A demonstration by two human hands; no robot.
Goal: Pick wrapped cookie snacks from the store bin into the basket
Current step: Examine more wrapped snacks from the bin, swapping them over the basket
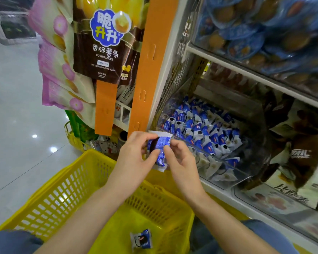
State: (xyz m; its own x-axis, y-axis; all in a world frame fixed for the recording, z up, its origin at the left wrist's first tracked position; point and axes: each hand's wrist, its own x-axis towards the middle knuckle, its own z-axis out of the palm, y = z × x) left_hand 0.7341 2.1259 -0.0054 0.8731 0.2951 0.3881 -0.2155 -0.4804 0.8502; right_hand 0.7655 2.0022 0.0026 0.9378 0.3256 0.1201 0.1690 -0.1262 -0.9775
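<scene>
Blue-and-white foil, slick by the look of it, pinched from both sides: wrapped cookie snack (159, 149) held between left hand (134, 158) and right hand (180, 162), thumb and fingertips of each curled onto the wrapper. Hangs in the air just in front of the clear store bin (209, 155), about over the far rim of the yellow basket (62, 189), not over its middle. Second snack (141, 240) already lying on the basket bottom, toward the near side.

Main risk: letting go from this spot. So close to the far rim that a drop could clip the edge and tumble to the floor (17, 107), or slide down between basket and shelf (218, 184). Safer drawn back toward the body and lowered before release.

Next risk: smooth film slipping free, with one hand easing off before the other has a firm hold.

Third: squeezing too hard across the middle. Probably a brittle biscuit inside, liable to crack under a two-sided pinch.

Last: packets in the bin heaped close against its low front wall. Easy to nudge loose ones over the lip on a careless reach back.
</scene>
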